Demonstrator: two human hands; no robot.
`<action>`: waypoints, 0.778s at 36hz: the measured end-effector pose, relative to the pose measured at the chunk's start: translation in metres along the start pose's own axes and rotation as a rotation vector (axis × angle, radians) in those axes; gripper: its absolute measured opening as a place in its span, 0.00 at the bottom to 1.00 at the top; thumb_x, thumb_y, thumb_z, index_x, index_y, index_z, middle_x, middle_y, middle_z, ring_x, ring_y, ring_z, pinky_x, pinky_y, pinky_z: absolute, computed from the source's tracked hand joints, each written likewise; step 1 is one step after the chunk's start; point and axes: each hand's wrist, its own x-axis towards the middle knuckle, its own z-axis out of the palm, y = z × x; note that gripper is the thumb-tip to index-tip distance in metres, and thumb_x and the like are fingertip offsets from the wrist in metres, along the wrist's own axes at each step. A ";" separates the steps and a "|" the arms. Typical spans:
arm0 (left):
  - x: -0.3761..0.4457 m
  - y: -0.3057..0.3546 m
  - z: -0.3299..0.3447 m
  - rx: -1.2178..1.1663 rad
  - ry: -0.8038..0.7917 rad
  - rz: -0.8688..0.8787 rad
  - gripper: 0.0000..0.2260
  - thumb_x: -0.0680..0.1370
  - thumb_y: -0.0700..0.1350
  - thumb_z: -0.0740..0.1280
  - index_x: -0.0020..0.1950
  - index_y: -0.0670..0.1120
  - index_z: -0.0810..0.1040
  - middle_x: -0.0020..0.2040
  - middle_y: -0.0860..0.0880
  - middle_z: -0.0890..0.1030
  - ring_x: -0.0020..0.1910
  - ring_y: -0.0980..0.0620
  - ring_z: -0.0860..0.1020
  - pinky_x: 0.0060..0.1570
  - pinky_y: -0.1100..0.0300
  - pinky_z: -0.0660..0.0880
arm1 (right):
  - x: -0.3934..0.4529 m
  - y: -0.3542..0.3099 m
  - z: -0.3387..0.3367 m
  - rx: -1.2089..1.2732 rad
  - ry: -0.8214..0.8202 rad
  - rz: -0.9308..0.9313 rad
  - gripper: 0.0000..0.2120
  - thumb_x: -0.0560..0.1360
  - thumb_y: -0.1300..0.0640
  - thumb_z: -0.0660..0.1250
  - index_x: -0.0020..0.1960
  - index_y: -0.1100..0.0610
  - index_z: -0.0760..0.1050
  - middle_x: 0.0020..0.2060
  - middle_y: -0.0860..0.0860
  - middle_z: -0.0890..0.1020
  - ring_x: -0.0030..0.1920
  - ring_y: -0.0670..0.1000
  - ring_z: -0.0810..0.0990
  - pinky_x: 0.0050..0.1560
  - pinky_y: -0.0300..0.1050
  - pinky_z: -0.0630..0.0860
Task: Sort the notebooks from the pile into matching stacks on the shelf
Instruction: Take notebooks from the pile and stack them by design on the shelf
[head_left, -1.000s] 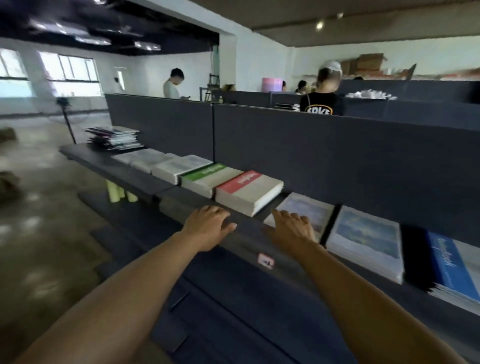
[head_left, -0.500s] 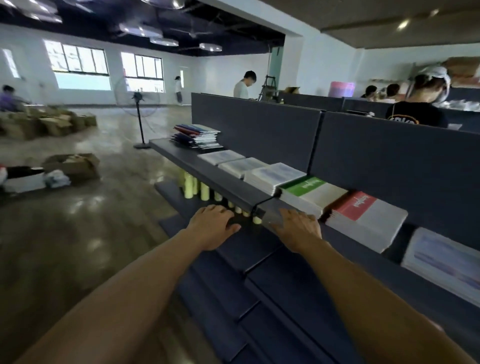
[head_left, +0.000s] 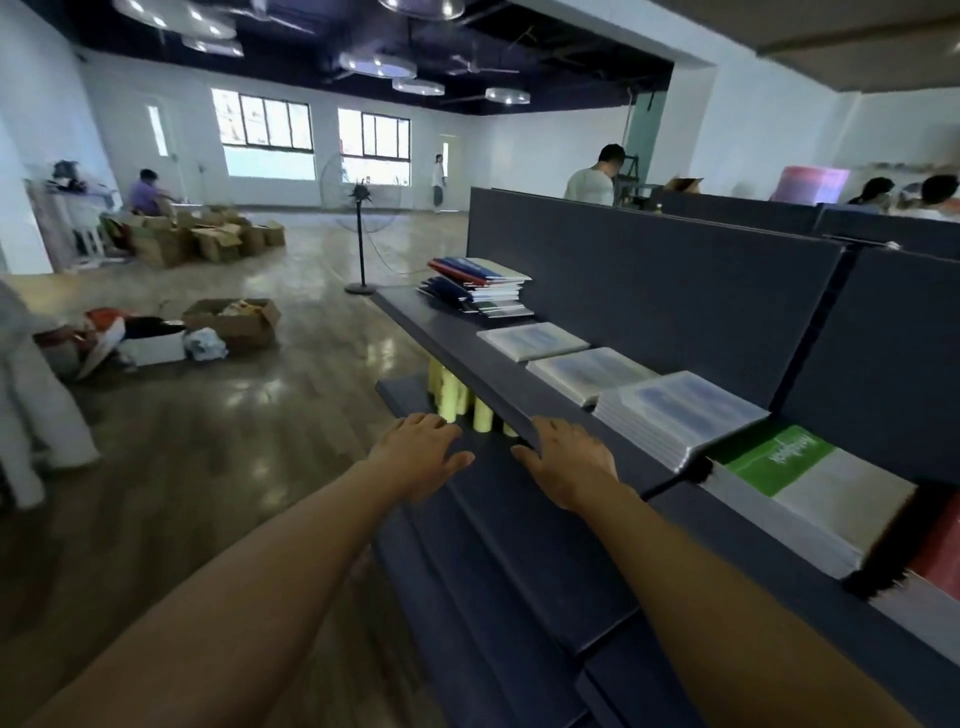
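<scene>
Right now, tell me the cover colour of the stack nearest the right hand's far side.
Pale blue-white, blurred; head view shows the stack.

Empty left hand (head_left: 422, 453) and right hand (head_left: 567, 460) reach toward shelf (head_left: 457, 332)

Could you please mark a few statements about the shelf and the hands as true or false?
1. Both hands, left hand and right hand, hold nothing. True.
2. The mixed pile of notebooks sits at the far end of the shelf. True.
3. The green-covered stack is the farthest stack. False: it lies near, right of the pale blue stacks.
4. The yellow rolls lie on top of the shelf. False: they stand under it.
</scene>
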 end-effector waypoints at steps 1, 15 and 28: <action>0.010 -0.005 -0.003 0.010 -0.003 -0.010 0.23 0.82 0.60 0.52 0.73 0.49 0.65 0.73 0.47 0.67 0.72 0.46 0.63 0.70 0.50 0.60 | 0.013 -0.001 0.000 0.006 0.005 -0.014 0.28 0.81 0.40 0.51 0.76 0.54 0.55 0.72 0.54 0.65 0.69 0.56 0.65 0.65 0.52 0.65; 0.128 -0.092 -0.011 0.008 0.005 -0.068 0.22 0.82 0.59 0.52 0.73 0.51 0.65 0.73 0.49 0.66 0.72 0.47 0.63 0.70 0.51 0.59 | 0.180 -0.021 -0.001 -0.077 0.010 -0.073 0.28 0.81 0.42 0.51 0.76 0.54 0.56 0.72 0.55 0.65 0.71 0.57 0.64 0.67 0.53 0.62; 0.265 -0.208 -0.023 0.032 0.045 0.062 0.23 0.82 0.58 0.53 0.74 0.50 0.64 0.74 0.48 0.65 0.73 0.46 0.62 0.72 0.51 0.58 | 0.347 -0.047 -0.014 -0.146 0.085 0.133 0.27 0.81 0.40 0.49 0.74 0.54 0.59 0.70 0.56 0.69 0.68 0.57 0.68 0.63 0.53 0.67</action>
